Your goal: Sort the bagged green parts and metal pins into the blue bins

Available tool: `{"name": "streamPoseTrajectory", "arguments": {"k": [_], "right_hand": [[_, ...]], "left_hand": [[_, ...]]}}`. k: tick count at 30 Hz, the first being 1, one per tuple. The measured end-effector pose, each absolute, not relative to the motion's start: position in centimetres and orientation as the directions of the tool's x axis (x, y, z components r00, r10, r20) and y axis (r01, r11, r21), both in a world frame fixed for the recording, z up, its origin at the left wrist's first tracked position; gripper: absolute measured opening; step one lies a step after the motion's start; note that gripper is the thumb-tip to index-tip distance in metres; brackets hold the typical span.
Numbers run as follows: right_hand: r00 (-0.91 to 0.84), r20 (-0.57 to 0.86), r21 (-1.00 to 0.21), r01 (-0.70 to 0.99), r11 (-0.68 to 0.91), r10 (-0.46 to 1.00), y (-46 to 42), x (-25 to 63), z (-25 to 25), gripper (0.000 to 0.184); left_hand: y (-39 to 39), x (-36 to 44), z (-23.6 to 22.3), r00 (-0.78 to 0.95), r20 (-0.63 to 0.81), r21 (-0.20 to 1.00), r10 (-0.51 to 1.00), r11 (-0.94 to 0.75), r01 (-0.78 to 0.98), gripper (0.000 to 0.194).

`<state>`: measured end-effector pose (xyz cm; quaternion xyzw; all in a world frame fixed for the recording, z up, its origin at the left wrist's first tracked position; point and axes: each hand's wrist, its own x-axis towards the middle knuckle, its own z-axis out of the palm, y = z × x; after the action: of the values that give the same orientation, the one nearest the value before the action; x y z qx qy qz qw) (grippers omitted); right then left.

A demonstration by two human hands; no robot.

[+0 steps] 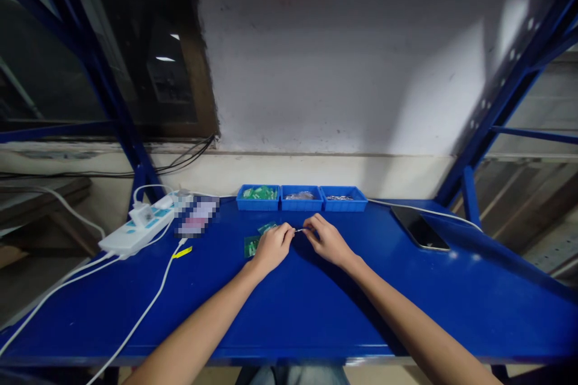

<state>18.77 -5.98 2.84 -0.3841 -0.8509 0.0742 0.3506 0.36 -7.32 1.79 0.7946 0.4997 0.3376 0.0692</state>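
Note:
A thin silvery rod (298,230) spans the small gap between my two hands above the blue table. The fingertips of my left hand (272,248) pinch its left end, and those of my right hand (329,243) close on its right end. What kind of part it is, I cannot make out. Two small green packets, one flat on the table (250,246) and one behind it (266,227), lie just left of my left hand, which partly covers them.
At the back stand three blue bins: one with green packets (259,193), one with clear packets (300,195), one with thin metallic pieces (339,197). A white power strip (135,232), a pixelated phone-like object (197,216) and cables occupy the left. A dark phone (419,228) lies right.

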Motion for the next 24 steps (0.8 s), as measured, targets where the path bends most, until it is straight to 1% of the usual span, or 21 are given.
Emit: {"name": "streamPoseTrajectory", "arguments": {"k": [7,11,14,16,18,20,24], "right_hand": [[-0.497,0.528,-0.369,0.596,0.713,0.688,-6.19,18.44,2.68,0.006],[-0.485,0.535,-0.353,0.615,0.705,0.691,-6.05,18.48,2.67,0.011],[-0.478,0.533,-0.363,0.616,0.699,0.698,-6.04,18.53,2.73,0.016],[-0.476,0.53,-0.38,0.607,0.698,0.702,-6.14,18.57,2.78,0.016],[-0.474,0.532,-0.399,0.59,0.702,0.701,-6.25,18.62,2.79,0.011],[-0.48,0.537,-0.409,0.571,0.712,0.694,-6.31,18.67,2.76,0.013],[-0.509,0.528,-0.393,0.562,0.728,0.679,-6.21,18.66,2.6,0.009]], "left_hand": [[-7.3,0.36,1.81,0.264,0.449,0.485,0.854,-0.481,0.731,0.029],[-7.65,0.44,2.1,0.264,0.468,0.531,0.843,-0.507,0.678,0.016],[-7.79,0.5,2.2,0.276,0.48,0.525,0.833,-0.525,0.67,0.013],[-7.76,0.5,2.17,0.281,0.488,0.498,0.827,-0.527,0.689,0.017],[-7.64,0.49,2.09,0.275,0.493,0.482,0.826,-0.522,0.703,0.022],[-7.52,0.46,2.0,0.274,0.492,0.472,0.826,-0.518,0.713,0.025],[-7.48,0.45,1.98,0.297,0.475,0.467,0.828,-0.523,0.713,0.027]]}}
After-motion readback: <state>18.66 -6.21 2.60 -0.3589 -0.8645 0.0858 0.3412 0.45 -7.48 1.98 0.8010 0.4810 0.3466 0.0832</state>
